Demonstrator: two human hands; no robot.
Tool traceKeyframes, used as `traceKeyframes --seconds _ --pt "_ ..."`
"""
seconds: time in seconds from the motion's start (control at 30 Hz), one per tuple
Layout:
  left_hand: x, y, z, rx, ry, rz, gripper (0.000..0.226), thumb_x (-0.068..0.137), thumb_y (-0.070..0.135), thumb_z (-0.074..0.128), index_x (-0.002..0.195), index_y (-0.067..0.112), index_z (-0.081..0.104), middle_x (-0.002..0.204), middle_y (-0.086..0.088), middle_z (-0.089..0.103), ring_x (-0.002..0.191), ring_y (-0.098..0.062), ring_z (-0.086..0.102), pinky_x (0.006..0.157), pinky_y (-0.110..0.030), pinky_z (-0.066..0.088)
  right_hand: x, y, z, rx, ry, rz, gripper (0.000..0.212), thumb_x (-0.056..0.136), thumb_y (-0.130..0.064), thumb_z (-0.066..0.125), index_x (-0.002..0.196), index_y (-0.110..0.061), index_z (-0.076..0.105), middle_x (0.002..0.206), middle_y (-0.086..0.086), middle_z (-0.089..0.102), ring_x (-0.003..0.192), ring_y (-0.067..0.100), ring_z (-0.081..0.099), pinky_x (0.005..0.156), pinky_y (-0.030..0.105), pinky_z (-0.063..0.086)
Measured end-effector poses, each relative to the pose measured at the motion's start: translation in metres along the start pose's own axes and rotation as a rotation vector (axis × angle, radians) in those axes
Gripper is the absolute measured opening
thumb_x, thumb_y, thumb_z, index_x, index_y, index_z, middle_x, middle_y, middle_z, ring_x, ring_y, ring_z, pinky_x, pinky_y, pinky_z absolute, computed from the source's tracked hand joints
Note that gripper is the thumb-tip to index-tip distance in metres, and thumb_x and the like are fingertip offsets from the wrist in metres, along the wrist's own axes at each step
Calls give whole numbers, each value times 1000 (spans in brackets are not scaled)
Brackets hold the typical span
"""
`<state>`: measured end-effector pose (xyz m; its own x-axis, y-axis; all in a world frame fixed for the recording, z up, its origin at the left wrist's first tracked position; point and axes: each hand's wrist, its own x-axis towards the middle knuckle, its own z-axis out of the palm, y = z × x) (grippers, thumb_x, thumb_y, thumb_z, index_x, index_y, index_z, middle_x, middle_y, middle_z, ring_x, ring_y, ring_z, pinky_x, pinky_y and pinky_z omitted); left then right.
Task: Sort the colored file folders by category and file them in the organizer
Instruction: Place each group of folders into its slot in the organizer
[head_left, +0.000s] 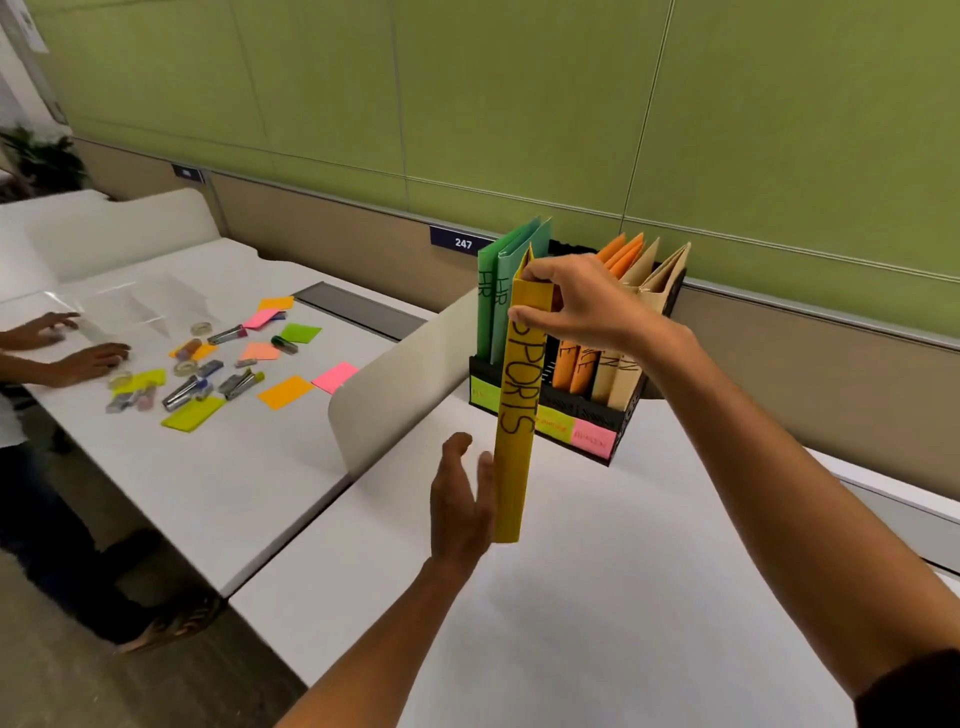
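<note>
Yellow SPORTS folder upright just in front of the organizer, pinched at the top by right hand, left hand loose-fingered beside its bottom end.

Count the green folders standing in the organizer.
2: both green folders stand side by side at the organizer's left end, marked HR. More may hide behind them.
</note>
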<state>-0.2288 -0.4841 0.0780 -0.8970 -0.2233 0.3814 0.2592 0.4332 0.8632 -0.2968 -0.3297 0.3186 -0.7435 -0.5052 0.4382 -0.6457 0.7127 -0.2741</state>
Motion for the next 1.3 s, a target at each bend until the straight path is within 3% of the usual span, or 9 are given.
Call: traceKeyframes --seconds 0.13,0.3,0.43,0.53,0.67,0.8,1.03,1.3 --pt "28 -34 9 62 -45 -63 34 100 29 46 128 10 51 127 -8 60 118 -21 57 99 -26 43 13 12 -8 -16 34 27 26 88 -36 66 101 -13 65 89 -2 66 76 13 62 58 26 51" --pt "72 -66 17 197 -330 67 37 93 8 59 129 3 51 135 -14 53 129 -27 49 105 -23 35 36 22 -16 -67 79 86 21 88 -38 65 101 -21 64 84 -3 65 71 12 62 58 31 53" --pt "116 -79 25 221 -525 127 47 93 12 60 137 5 47 151 -12 39 143 -25 33 115 -37 34 60 29 -26 -86 143 171 12 88 -34 66 93 -25 59 75 -10 59 62 7 55 52 18 44" --pt "151 -90 33 286 -628 246 53 93 15 61 141 4 43 155 -12 32 146 -25 27 118 -40 29 77 32 -37 -135 189 216 16 89 -32 66 96 -19 59 72 -9 54 58 6 48 50 10 37" --pt "185 -99 40 289 -650 299 52 96 14 55 144 7 40 157 -9 29 147 -24 24 119 -36 25 102 35 -56 -254 248 239 30 89 -31 67 103 -5 61 83 7 61 67 18 54 59 25 47" --pt "212 -110 49 362 -691 355 53 95 12 53 145 8 37 159 -10 25 148 -26 20 119 -40 24 127 45 -60 -395 285 223 32 90 -29 67 105 -2 61 84 4 57 68 18 52 58 14 40" --pt "235 -123 68 442 -799 476 64 97 15 47 154 10 18 164 -5 6 152 -23 2 121 -43 18 151 89 -31 -503 360 269 29 91 -27 65 100 0 60 88 13 59 75 26 54 63 35 48" --pt "244 -135 87 492 -896 499 71 98 19 46 155 9 4 164 -5 -7 151 -24 -7 122 -45 15 135 133 20 -526 290 306 33 91 -25 63 107 3 59 97 17 62 82 19 53 69 30 48"
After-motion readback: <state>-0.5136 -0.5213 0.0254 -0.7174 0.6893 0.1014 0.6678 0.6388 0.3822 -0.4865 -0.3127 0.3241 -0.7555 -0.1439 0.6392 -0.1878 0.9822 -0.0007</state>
